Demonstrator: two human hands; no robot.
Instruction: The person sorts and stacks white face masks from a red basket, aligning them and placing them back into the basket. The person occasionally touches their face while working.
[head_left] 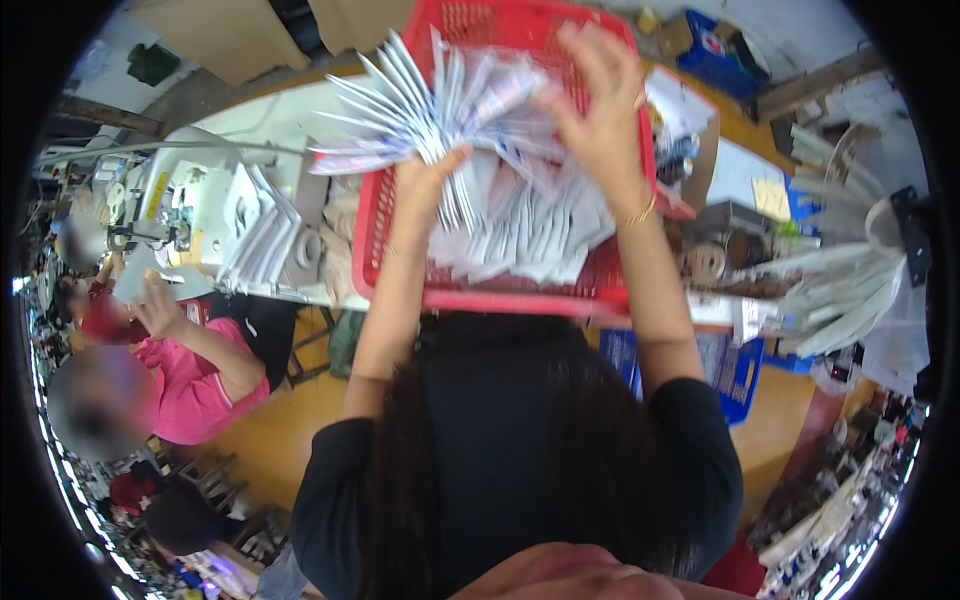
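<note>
while the left hand [420, 181] is closed around the base of the fanned white packets [432, 125] over the red plastic basket [500, 300], the right hand [603, 105] is spread wide, seemingly empty; pinching the base tightly should prevent slipping.

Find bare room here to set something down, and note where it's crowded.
Bare: floor between the pink-shirted co-worker and the black left sleeve; white tabletop left of the fanned packets. Crowded: the red basket, heaped with white packets.
</note>
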